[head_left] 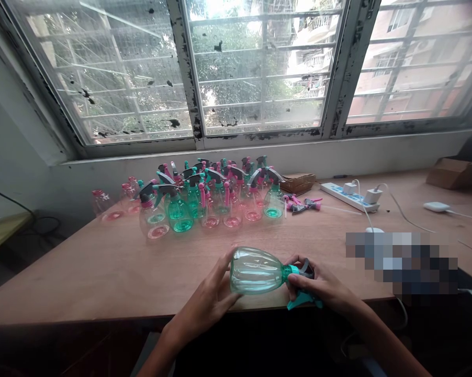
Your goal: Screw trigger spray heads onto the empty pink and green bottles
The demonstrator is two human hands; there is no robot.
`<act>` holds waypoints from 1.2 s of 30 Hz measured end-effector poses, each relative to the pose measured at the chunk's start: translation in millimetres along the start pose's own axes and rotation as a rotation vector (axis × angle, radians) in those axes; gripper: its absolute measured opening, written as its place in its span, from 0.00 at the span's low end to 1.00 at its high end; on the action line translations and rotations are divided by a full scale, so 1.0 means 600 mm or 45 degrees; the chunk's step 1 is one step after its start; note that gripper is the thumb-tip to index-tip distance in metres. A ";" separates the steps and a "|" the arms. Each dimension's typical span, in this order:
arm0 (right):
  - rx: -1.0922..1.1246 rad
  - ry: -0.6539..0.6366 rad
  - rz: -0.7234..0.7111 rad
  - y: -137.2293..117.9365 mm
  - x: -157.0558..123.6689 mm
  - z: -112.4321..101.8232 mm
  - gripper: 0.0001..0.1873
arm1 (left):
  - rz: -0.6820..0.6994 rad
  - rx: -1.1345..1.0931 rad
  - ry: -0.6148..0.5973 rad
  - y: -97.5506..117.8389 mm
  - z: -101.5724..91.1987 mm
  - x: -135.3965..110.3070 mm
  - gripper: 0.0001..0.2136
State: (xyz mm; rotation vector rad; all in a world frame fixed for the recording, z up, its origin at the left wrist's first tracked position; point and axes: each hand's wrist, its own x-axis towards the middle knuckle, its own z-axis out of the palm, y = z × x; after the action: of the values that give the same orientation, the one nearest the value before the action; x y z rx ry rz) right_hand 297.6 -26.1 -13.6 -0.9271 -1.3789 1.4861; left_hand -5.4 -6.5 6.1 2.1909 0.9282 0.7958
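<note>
A clear green spray bottle (pixel 256 270) lies sideways between my hands, above the table's front edge. My left hand (pixel 216 285) is wrapped round its base end. At the neck, my right hand (pixel 314 283) grips the teal and grey spray head (pixel 304 298), which points down and to the right. Parts of the spray head are hidden behind my right fingers. Farther back stand several pink and green spray bottles (pixel 180 212) with spray heads on, in a close group.
Pink bottles without spray heads (pixel 102 201) stand at the left. Loose pink spray heads (pixel 302 205) lie right of the group, near a brown package (pixel 298 183). A white power strip (pixel 349 197) with plugs and cables, a white adapter (pixel 436 207) and a cardboard box (pixel 450 173) occupy the right.
</note>
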 end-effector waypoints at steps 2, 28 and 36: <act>0.004 -0.009 -0.002 0.000 0.001 0.000 0.19 | -0.031 -0.028 -0.024 0.003 0.000 0.000 0.49; 0.009 -0.009 -0.019 -0.001 -0.001 0.000 0.18 | -0.066 -0.102 0.011 -0.005 0.000 -0.002 0.49; 0.026 -0.001 -0.007 0.001 0.001 -0.002 0.18 | 0.025 -0.039 0.001 -0.003 0.001 0.000 0.42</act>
State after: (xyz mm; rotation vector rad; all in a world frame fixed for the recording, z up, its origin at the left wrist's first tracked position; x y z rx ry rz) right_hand 298.8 -25.3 -14.3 -0.9096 -1.3634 1.4942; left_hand -5.8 -5.6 4.6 2.1762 0.8908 0.8150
